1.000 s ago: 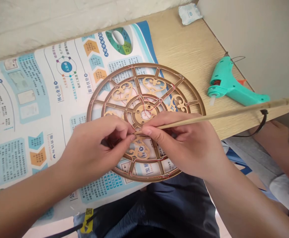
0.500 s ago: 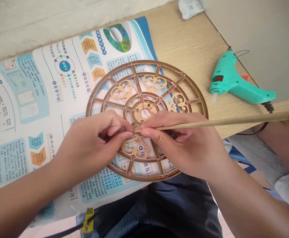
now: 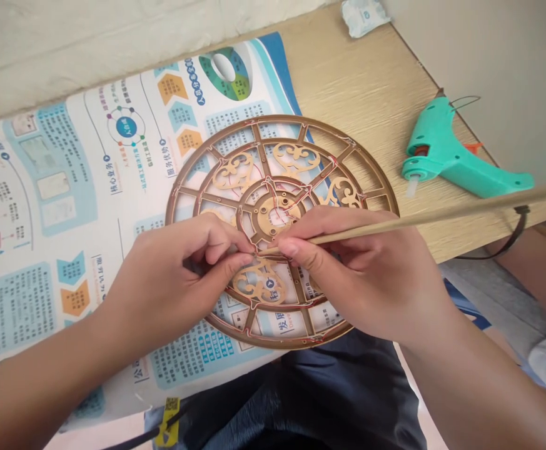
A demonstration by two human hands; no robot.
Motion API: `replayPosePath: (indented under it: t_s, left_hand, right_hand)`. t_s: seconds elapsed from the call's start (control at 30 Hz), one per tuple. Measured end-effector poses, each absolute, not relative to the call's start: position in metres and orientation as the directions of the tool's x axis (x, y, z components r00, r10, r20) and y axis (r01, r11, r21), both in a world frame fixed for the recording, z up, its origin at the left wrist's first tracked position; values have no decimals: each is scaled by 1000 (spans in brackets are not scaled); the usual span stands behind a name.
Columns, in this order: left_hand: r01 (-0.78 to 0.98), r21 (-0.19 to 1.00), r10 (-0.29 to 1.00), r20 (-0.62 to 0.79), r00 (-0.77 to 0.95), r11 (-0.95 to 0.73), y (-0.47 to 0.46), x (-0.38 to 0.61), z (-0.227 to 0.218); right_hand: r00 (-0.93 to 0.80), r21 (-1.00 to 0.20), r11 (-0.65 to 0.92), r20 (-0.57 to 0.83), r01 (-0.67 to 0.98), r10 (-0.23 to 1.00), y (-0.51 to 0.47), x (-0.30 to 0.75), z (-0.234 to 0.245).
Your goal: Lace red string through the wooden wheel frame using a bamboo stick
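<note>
Bronze-toned openwork wheel frame [image 3: 266, 217] lies mid-view on the printed sheet [image 3: 157, 134] covering the bench [image 3: 348, 81]; I take it as the dial. My right hand [image 3: 371, 272] grips a slender wooden stick [image 3: 418, 219] between thumb and forefinger, its tip at about 7 o'clock from the frame's centre. My left hand [image 3: 191, 259] has thumb and forefinger drawn nearly together beside that tip; whether they pinch wire or frame I cannot tell, the contact being hidden.

Hazards noted. First, thin red wire [image 3: 333, 162] runs along the bars; excess pressure from the stick could, in my judgement, nick or dislodge it. Second, the frame's edge near 5 o'clock appears to overhang my dark garment [image 3: 301, 394]; bearing down there could tip or shift it. Third, the stick's long shank extends toward 3 o'clock, near the black cord [image 3: 519, 226]; a careless sweep could snag it and disturb the teal glue gun [image 3: 460, 161] at 2 o'clock. Whether the gun is hot does not show; if so, dripping could foul the bench.
</note>
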State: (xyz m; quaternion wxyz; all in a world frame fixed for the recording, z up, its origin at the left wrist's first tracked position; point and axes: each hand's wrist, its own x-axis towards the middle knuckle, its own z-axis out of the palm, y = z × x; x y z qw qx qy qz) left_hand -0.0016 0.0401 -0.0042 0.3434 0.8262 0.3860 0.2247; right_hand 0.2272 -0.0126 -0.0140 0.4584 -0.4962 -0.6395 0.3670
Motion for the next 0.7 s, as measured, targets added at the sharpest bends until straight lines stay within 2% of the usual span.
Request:
replayPosePath:
  t_s: [0.2, 0.43, 0.7]
  left_hand:
    - [491, 738, 800, 108, 590, -462, 40, -1, -6]
    - [512, 723, 801, 94, 591, -463, 39, 0, -5]
    - [532, 680, 791, 117, 600, -504, 40, 3, -4]
  right_hand:
    - [-130, -908, 280, 251, 311, 959, -14, 229, -10]
    - [-63, -934, 208, 199, 289, 978, -13, 225, -13]
    - [-32, -937, 203, 203, 285, 979, -14, 225, -14]
